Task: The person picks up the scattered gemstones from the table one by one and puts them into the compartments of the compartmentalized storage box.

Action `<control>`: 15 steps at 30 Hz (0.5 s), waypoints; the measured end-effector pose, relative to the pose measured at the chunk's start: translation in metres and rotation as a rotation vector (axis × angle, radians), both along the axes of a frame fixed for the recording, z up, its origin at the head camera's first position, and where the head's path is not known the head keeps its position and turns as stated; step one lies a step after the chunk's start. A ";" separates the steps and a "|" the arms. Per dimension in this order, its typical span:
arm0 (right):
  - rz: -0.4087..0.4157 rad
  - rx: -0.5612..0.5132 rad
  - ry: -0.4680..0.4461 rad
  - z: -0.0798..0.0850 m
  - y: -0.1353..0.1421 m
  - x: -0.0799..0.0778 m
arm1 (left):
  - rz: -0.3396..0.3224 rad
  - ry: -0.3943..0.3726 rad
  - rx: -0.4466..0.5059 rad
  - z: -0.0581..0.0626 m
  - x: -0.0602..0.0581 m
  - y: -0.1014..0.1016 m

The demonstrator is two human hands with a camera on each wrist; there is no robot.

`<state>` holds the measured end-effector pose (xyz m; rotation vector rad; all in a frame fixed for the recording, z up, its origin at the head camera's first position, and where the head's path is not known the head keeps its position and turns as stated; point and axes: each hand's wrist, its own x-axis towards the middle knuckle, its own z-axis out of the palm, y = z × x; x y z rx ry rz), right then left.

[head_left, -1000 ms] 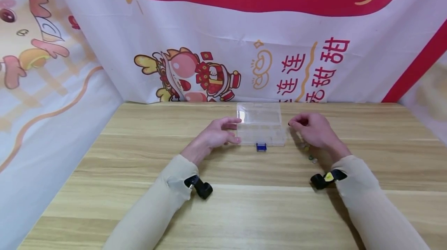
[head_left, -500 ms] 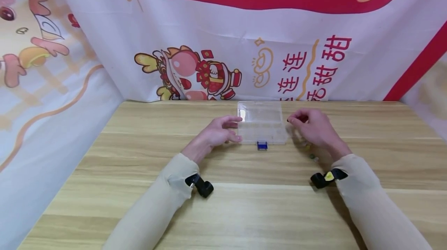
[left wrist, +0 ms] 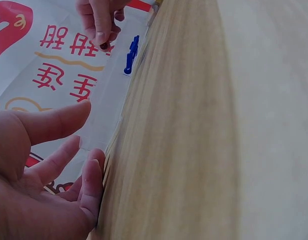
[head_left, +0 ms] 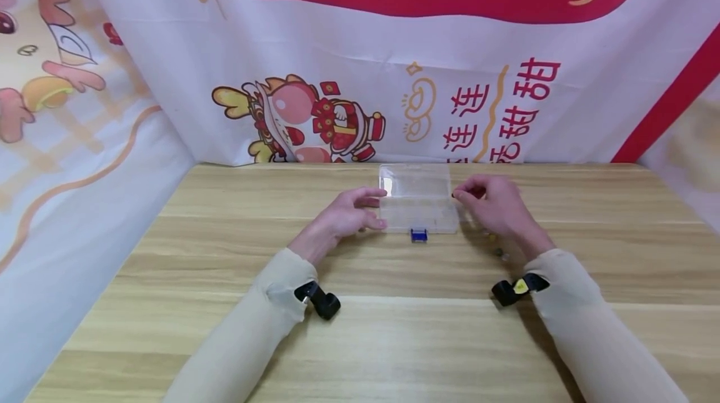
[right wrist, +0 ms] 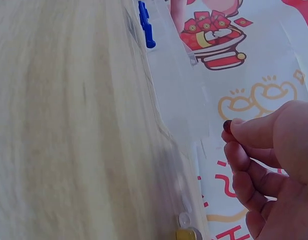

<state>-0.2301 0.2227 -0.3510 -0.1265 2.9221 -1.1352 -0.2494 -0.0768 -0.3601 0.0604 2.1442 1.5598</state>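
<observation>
A clear plastic compartment box (head_left: 417, 215) lies with its lid (head_left: 419, 181) raised at the back of the table, its blue latch (head_left: 419, 235) facing the front. At the box's left side is my left hand (head_left: 350, 212), thumb and fingers spread, with fingertips right at the edge. Between thumb and index finger, my right hand (head_left: 495, 204) pinches a small dark red bead (right wrist: 227, 126), just beside the box's right edge. In the left wrist view the same bead (left wrist: 104, 46) shows as a dark dot under the fingertips.
On the table below the right hand lie several small pieces, among them a yellow one (right wrist: 186, 234), a clear round one (right wrist: 184, 219) and a dark green one (head_left: 499, 252). A printed cloth (head_left: 315, 34) hangs behind the table's back edge.
My right hand has moved a little left with the bead, closer to the box's right edge. The left hand stays at the box's left side.
</observation>
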 end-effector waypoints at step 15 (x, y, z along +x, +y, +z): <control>-0.030 -0.057 -0.042 0.002 -0.017 0.002 | -0.007 -0.013 -0.008 0.000 -0.001 -0.001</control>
